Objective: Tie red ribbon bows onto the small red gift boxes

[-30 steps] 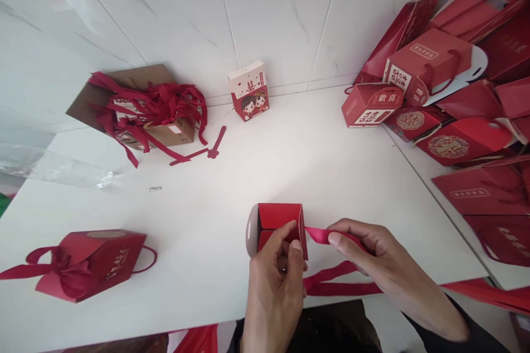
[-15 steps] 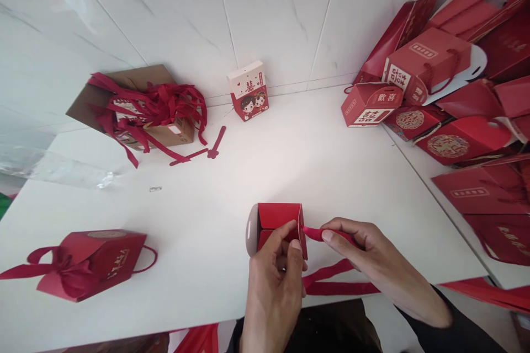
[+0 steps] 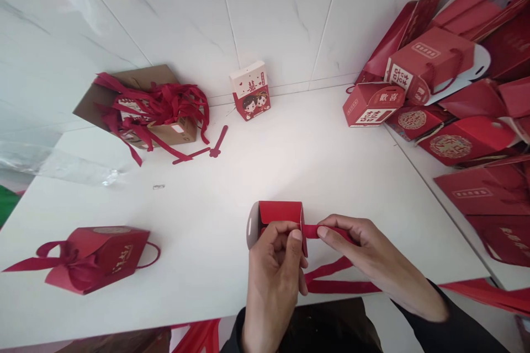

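A small red gift box [image 3: 281, 212] sits near the table's front edge, with a grey-lined slotted flap [image 3: 252, 226] folded out on its left. My left hand [image 3: 277, 265] is closed on the box's right-hand wall, its thumb and index finger pinching near where the ribbon meets it. Thumb and fingers of my right hand [image 3: 351, 240] pinch a red ribbon [image 3: 310, 231], drawn taut rightward from that wall. More ribbon trails in a loop on the table below. My left fingers partly hide the inside of the box.
A finished-looking red box with a bow [image 3: 97, 259] stands at left. Behind it, a cardboard carton [image 3: 178, 129] overflows with red ribbons. A cartoon-couple box [image 3: 252, 94] leans near the tiled wall. Several red boxes [image 3: 451, 146] are piled at right. Clear plastic [image 3: 70, 165] lies far left.
The left thumb and index finger have closed together at the box wall. The ribbon between the hands has straightened and flattened, and my right hand has shifted slightly left.
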### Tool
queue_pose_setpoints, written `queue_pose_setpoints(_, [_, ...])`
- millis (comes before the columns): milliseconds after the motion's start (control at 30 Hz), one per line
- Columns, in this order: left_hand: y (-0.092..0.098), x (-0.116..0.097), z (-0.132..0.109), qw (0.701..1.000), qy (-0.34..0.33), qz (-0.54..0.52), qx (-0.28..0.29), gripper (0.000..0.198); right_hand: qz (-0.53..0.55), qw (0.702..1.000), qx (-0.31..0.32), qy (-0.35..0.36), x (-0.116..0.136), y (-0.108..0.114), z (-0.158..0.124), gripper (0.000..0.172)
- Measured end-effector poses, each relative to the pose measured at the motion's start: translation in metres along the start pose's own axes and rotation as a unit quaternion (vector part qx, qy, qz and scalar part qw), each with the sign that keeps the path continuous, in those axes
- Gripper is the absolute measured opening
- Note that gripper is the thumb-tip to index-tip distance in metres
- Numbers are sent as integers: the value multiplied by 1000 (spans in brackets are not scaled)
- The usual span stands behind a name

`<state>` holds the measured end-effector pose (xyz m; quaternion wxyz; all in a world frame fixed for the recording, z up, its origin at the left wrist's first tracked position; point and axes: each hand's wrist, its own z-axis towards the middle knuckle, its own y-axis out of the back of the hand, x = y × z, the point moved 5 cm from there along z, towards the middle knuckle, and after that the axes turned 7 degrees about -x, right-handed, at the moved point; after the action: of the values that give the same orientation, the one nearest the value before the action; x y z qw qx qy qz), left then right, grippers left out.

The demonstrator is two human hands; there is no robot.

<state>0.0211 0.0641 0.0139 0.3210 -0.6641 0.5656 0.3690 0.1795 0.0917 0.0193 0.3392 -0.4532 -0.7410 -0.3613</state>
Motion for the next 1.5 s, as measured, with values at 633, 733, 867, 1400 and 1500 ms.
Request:
queue_pose_setpoints(633, [26, -9, -8, 989, -63, 97, -87, 41, -71, 990, -43, 114, 18, -15, 6, 27])
queue_pose_setpoints(733, [19, -6, -5, 993, -45, 87, -69, 45, -61, 993, -33, 94, 18, -14, 6, 25])
queue_pose_setpoints(867, [9, -3, 1, 998, -20, 46, -45, 44, -46, 994, -29, 94, 23, -15, 8, 22])
queue_pose_setpoints(1400, [53, -34, -25, 917, -188, 95, -338, 22, -88, 957, -24, 276, 70, -36, 6, 18])
queue_pose_setpoints(1500, [64, -19, -8, 945, -154, 89, -275, 26, -146, 945, -36, 291, 70, -44, 13, 20])
